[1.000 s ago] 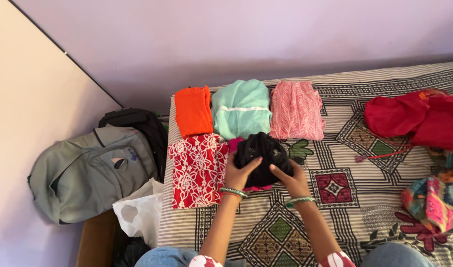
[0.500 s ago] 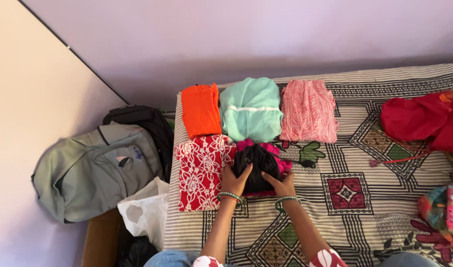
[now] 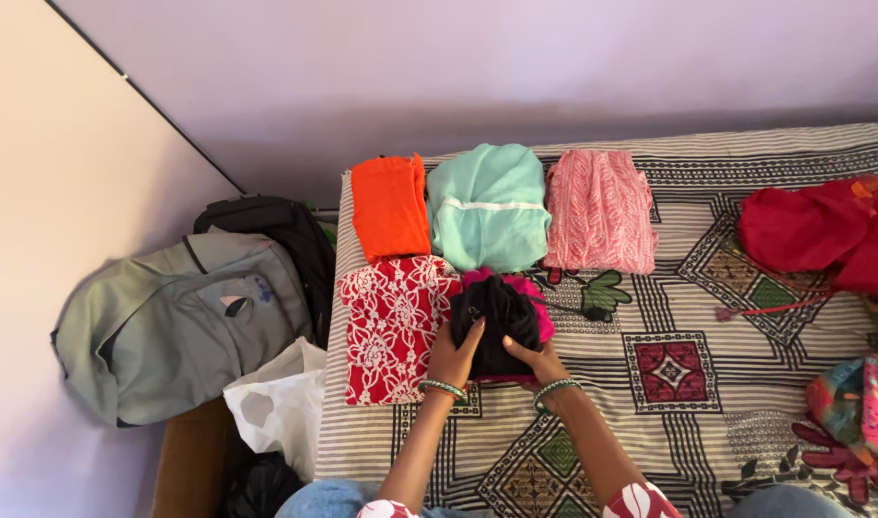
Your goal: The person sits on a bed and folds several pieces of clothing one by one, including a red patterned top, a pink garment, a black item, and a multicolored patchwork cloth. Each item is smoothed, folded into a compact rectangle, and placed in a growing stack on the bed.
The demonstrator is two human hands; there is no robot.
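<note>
While we pressed the black folded garment (image 3: 496, 321) between both palms, our left hand (image 3: 455, 353) lay flat on its near-left edge and our right hand (image 3: 535, 360) cupped its near-right corner, fingers spread rather than pinching. It sat on a pink piece (image 3: 539, 299), just right of the red-and-white lace fold (image 3: 393, 326) and just below the mint one (image 3: 489, 206). We judged this the squaring-up step of stacking; the next move called for an even push to line it up with the row.
</note>
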